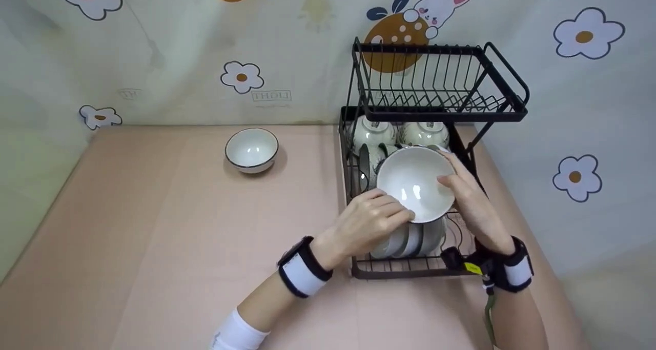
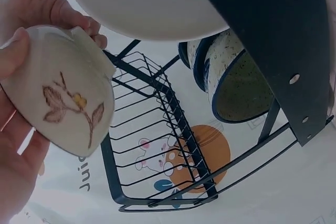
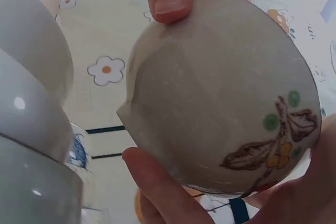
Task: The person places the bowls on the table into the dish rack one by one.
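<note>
A white bowl (image 1: pixel 415 178) is held in both hands over the lower tier of a black dish rack (image 1: pixel 410 274), its inside toward the head camera. My left hand (image 1: pixel 369 222) grips the rim at the lower left. On the opposite side my right hand (image 1: pixel 474 201) pinches the rim, thumb inside and fingers behind. Both wrist views show the outside of the bowl (image 2: pixel 58 98), with a painted brown branch, leaves and small berries. Under the held bowl, several white dishes (image 1: pixel 407 242) stand on edge in the rack, partly hidden by it.
Two patterned bowls (image 1: pixel 373 132) sit upside down at the back of the lower tier, beneath the wire upper tier (image 1: pixel 446 115). Another dark-rimmed white bowl (image 1: pixel 252 150) stands upright on the pink tabletop (image 1: pixel 195 252), left of the rack. A patterned cloth (image 1: pixel 174 47) hangs behind.
</note>
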Motion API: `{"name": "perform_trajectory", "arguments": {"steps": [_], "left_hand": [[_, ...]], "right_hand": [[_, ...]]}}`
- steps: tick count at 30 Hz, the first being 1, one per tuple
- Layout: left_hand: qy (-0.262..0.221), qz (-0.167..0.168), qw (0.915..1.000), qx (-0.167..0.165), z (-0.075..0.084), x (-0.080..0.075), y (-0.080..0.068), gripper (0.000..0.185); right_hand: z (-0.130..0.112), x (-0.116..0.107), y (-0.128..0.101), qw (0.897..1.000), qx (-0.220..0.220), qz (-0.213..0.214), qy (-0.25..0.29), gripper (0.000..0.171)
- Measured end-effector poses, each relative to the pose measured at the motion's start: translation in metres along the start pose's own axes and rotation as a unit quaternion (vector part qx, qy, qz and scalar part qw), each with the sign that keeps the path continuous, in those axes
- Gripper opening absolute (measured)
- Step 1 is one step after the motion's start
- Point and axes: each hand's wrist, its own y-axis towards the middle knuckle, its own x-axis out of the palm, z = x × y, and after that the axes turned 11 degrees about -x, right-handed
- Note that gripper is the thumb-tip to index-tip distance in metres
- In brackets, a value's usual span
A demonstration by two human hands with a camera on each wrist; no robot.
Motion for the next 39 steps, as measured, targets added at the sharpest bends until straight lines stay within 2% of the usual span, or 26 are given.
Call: {"name": "perform_trajectory", "arguments": {"steps": [4,7,9,12,15,19,21,23,25,27,30,36,39], "left_hand": [[-0.043,0.038,0.9979,-0.031,-0.001,-0.003,0.002,0.006],[-0.063,0.053,0.9935,-0.079,-0.005,-0.005,0.002,0.005],[-0.065,0.037,0.9895,-0.123,-0.007,-0.006,0.0,0.005],[-0.043,-0.028,0.9786,-0.199,-0.011,-0.006,-0.004,0.006],[0.015,-0.117,0.957,-0.265,-0.013,-0.004,-0.008,0.011],[0.079,-0.235,0.9117,-0.328,-0.013,0.0,-0.013,0.017],[0.092,-0.292,0.8863,-0.348,-0.012,0.002,-0.015,0.018],[0.095,-0.338,0.8644,-0.36,-0.012,0.003,-0.015,0.018],[0.096,-0.364,0.8508,-0.366,-0.012,0.005,-0.015,0.017],[0.095,-0.372,0.8468,-0.368,-0.012,0.005,-0.016,0.015],[0.096,-0.373,0.8455,-0.37,-0.012,0.005,-0.016,0.015],[0.101,-0.392,0.8341,-0.375,-0.012,0.004,-0.014,0.017],[0.11,-0.396,0.8333,-0.37,-0.011,0.005,-0.014,0.02]], "right_hand": [[-0.005,-0.011,-0.004,0.997,-0.002,0.024,-0.068,0.048],[-0.007,-0.021,-0.007,0.99,0.003,0.047,-0.132,0.048],[-0.008,-0.026,-0.008,0.981,0.004,0.062,-0.183,0.047],[-0.007,-0.033,-0.009,0.965,-0.004,0.086,-0.249,0.046],[-0.006,-0.038,-0.009,0.946,-0.012,0.109,-0.304,0.043],[-0.003,-0.043,-0.009,0.923,0.002,0.124,-0.364,0.041],[-0.001,-0.045,-0.008,0.914,0.022,0.122,-0.386,0.042],[0.001,-0.047,-0.008,0.909,0.047,0.113,-0.399,0.044],[0.003,-0.049,-0.007,0.903,0.073,0.095,-0.413,0.046],[0.005,-0.05,-0.006,0.898,0.093,0.071,-0.424,0.049],[0.009,-0.051,-0.004,0.89,0.107,0.033,-0.442,0.052],[0.015,-0.046,-0.002,0.882,0.123,-0.045,-0.453,0.054],[0.018,-0.041,-0.001,0.871,0.125,-0.085,-0.468,0.057]]}}
